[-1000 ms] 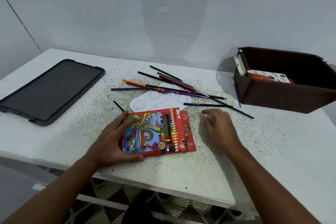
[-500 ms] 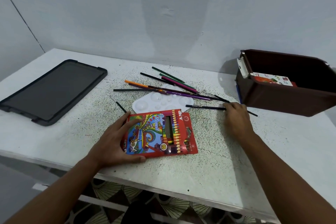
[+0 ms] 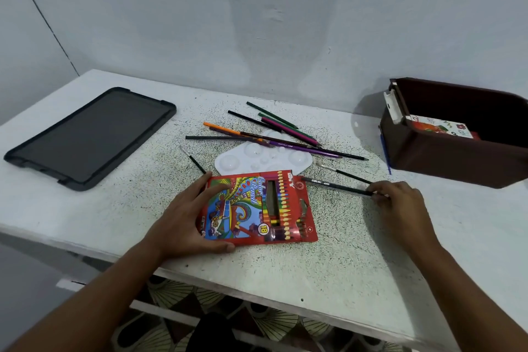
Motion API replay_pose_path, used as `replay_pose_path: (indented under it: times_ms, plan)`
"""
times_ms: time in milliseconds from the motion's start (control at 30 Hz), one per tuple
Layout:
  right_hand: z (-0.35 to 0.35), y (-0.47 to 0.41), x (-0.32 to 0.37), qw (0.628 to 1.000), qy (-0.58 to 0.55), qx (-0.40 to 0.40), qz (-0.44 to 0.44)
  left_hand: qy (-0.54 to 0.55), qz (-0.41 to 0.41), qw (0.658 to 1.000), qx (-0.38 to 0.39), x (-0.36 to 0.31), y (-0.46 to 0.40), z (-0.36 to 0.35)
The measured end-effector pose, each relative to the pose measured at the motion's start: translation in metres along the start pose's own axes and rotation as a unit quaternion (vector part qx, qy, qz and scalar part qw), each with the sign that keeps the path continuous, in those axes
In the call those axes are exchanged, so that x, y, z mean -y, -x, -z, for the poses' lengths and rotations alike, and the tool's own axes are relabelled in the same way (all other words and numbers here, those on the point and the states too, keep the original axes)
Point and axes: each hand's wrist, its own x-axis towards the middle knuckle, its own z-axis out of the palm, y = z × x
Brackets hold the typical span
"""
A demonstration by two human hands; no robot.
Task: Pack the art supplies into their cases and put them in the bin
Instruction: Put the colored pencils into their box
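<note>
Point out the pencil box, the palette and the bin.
pencil box [image 3: 243, 206]: head view, on its printed front.
palette [image 3: 228, 163]: head view, on a well at its left end.
bin [image 3: 445, 160]: head view, on its near outer wall.

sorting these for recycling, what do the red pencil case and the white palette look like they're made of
Red pencil case: seemingly thin printed cardboard with a glossy finish; its flap edge is flat and creased, with a cut-out window showing pencils. White palette: probably moulded plastic, smooth and slightly shiny, with round wells pressed into it.
</note>
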Motion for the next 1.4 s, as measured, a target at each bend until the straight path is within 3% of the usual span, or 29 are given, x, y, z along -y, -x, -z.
replay_pose_path:
  times_ms: [133, 233, 433, 833, 1400]
  plan:
    - [-0.006, 0.013, 0.015, 0.999, 0.004, -0.007, 0.046, -0.002, 0.005, 1.000, 0.005, 0.000, 0.000, 0.000]
    - [-0.020, 0.021, 0.038, 0.994, -0.084, -0.040, 0.053, -0.004, 0.005, 1.000, 0.006, 0.000, 0.001, 0.000]
    - [-0.023, 0.027, 0.068, 0.984, -0.114, 0.089, 0.108, -0.009, 0.007, 1.000, 0.010, -0.001, 0.001, 0.000]
    - [-0.025, 0.036, 0.097, 0.962, -0.236, 0.123, 0.058, -0.010, 0.008, 1.000, 0.013, 0.001, 0.001, -0.001]
    - [-0.040, 0.037, 0.091, 0.966, -0.215, 0.128, 0.067, -0.009, 0.013, 1.000, 0.018, -0.003, 0.003, 0.001]
